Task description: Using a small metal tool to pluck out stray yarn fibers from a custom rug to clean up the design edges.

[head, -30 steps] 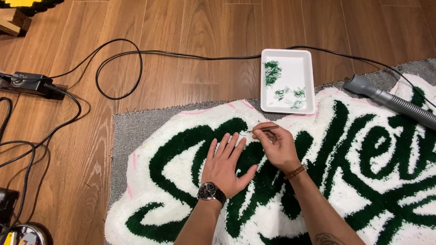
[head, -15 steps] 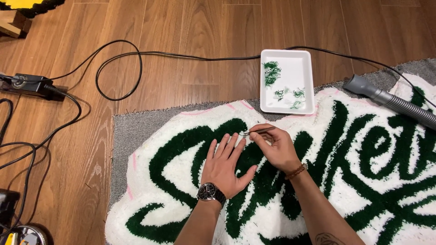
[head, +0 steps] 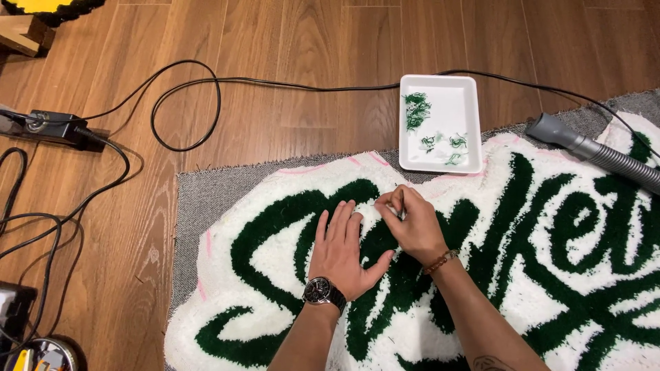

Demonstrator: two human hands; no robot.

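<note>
On the near side of a wooden floor lies a white tufted rug with green lettering. The left hand lies flat and open on the pile; the right hand pinches closed just right of it — whether it grips a tool, I cannot tell. Best keep the pile pinned flat and the picking gentle — a white rectangular tray sits just beyond.

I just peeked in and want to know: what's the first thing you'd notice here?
The big fluffy white rug with dark green swirly lettering, spread over the wooden floor, catches the eye first. In its middle, the left hand lies flat on the pile while the right hand pinches at the tufts with its fingers. Just above sits a white tray holding green yarn scraps, and a grey vacuum hose lies at the right.
</note>
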